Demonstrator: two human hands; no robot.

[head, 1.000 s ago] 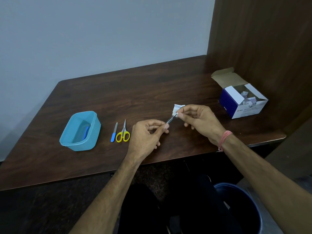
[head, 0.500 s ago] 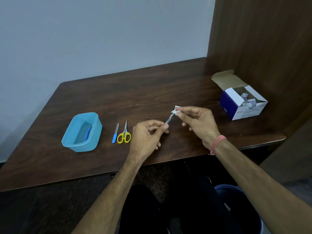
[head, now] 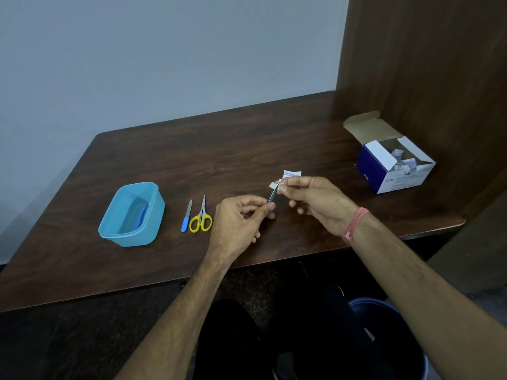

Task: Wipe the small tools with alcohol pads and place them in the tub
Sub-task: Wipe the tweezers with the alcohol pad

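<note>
My left hand (head: 241, 220) pinches the lower end of thin metal tweezers (head: 272, 196), held above the table. My right hand (head: 315, 200) pinches a white alcohol pad (head: 275, 184) around the tweezers' tip, with the pad's wrapper (head: 292, 173) sticking up behind the fingers. To the left on the table lie yellow-handled scissors (head: 201, 218) and a blue-handled nail file (head: 186, 216) side by side. Farther left stands the light blue tub (head: 148, 220), with a blue tool (head: 142, 216) lying inside it.
An open blue-and-white box of alcohol pads (head: 395, 168) stands at the table's right, next to a wooden side panel (head: 425, 64). A blue bin (head: 384, 333) sits on the floor below the table's front edge, under my right forearm.
My right hand has slid the pad up along the tweezers to the tip, and the wrapper shows again above the fingers. The left hand keeps its hold in place.
</note>
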